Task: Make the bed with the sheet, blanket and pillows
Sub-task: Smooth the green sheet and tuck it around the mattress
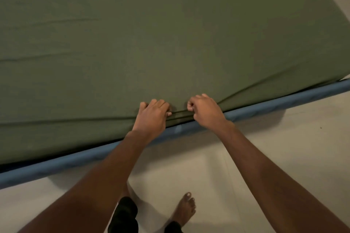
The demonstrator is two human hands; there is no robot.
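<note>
Green sheet covers the mattress; left hand and right hand pinch its near edge.

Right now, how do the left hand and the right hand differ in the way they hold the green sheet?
The left hand has its thumb sticking out to the side, while the thumb of the right hand curls in toward its fingers. The left hand's back lies broad and fairly flat, and the right hand is bunched into a tighter fist. Both grip a fold of the green sheet near the blue edge.
</note>
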